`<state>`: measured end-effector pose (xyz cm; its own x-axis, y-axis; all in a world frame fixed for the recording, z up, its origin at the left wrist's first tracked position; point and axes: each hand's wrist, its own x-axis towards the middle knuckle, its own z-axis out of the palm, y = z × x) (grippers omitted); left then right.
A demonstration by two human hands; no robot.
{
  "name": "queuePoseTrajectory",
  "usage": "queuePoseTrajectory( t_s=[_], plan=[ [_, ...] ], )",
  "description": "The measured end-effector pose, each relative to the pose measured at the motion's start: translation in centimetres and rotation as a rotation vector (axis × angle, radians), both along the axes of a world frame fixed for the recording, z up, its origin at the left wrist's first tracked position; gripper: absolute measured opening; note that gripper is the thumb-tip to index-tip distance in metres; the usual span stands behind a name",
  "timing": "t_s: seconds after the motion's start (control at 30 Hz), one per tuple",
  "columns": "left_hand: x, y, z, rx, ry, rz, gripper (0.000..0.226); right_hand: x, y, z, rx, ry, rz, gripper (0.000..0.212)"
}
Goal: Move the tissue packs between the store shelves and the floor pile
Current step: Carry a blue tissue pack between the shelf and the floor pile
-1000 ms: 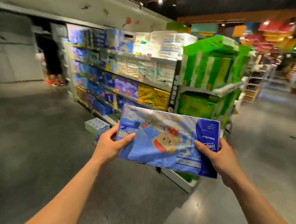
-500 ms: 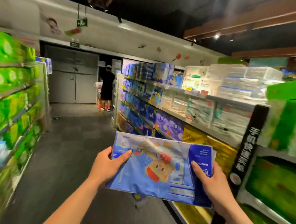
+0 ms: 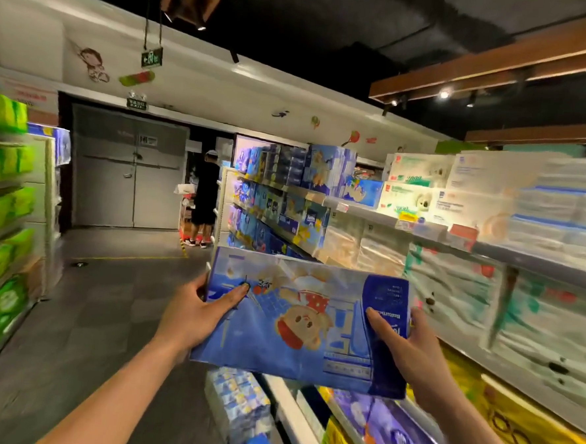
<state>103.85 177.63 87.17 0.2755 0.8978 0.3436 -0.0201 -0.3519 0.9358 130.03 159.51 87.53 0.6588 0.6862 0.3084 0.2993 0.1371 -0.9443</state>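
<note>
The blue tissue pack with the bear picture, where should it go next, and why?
Probably carry the blue plastic tissue pack farther along the aisle: the left hand and right hand grip its ends in mid-air, and matching bear-printed packs sit on the top shelf ahead.

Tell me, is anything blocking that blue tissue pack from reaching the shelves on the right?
Nothing visible does. The left hand and right hand hold the blue tissue pack in open air beside the shelves, though their rows look fully stocked.
</note>
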Motion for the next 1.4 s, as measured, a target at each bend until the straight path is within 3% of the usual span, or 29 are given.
queuePoseTrajectory(
  t_s=[0.13,0.3,0.5,0.7,0.77,0.87,1.27,1.4],
  plan=[
    [4.7,11.8,2.2,0.006,-0.008,0.026,0.028,5.3,12.5,2.7,0.001,-0.028,-0.001,0.044],
    [8.8,26.3,4.0,0.038,-0.020,0.026,0.025,9.9,27.0,5.5,0.006,-0.131,-0.001,0.050],
    [13.0,45.7,4.6,0.134,-0.058,-0.055,0.021,13.6,45.0,4.7,0.061,-0.175,-0.083,0.081],
    [17.5,66.8,7.5,0.228,-0.046,-0.111,0.024,15.9,62.3,7.1,0.097,-0.200,-0.199,0.094],
    [19.8,72.9,9.3,0.250,-0.042,-0.147,0.024,17.0,66.8,8.6,0.104,-0.206,-0.230,0.088],
    [23.7,80.7,10.8,0.272,-0.036,-0.210,0.030,19.0,73.0,10.2,0.071,-0.238,-0.261,0.061],
    [40.7,105.3,12.6,0.278,-0.127,-0.425,0.028,30.3,94.3,13.8,0.112,-0.313,-0.459,0.028],
    [45.4,111.3,14.9,0.255,-0.154,-0.487,0.025,32.7,99.0,16.4,0.088,-0.329,-0.522,0.039]
  ],
)
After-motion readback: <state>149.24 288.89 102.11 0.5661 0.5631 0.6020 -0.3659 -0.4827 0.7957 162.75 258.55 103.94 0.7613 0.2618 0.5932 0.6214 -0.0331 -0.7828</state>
